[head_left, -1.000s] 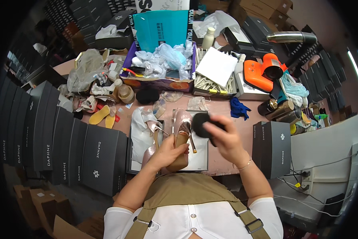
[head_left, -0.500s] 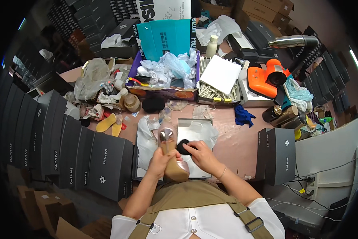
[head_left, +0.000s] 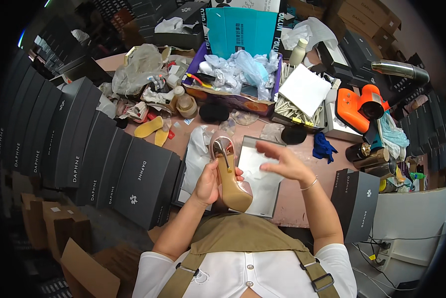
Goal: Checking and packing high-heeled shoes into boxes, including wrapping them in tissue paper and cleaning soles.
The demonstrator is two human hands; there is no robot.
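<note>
In my left hand (head_left: 209, 183) is a high-heeled shoe (head_left: 236, 195), its tan sole turned up and its slim heel showing. The fingers wrap round its middle. To the right, my right hand (head_left: 286, 163) is raised over the shoebox, fingers spread and somewhat blurred, with nothing in it. Just beyond its fingers a round black pad (head_left: 293, 134) lies on the table. Beneath both hands the grey shoebox (head_left: 275, 208) sits open, lined with white tissue paper (head_left: 197, 151).
Dark grey shoeboxes (head_left: 142, 181) line the left side, and more (head_left: 358, 203) stand at the right. Across the back are a purple box (head_left: 243, 99) of crumpled tissue, a carton of white sticks (head_left: 302, 110) and an orange device (head_left: 349, 110). Yellow insoles (head_left: 149, 127) lie at left.
My right hand has let go of the black pad, which now lies farther back on the table, and its fingers have spread. My left hand still holds the shoe. The whole view has shifted.
</note>
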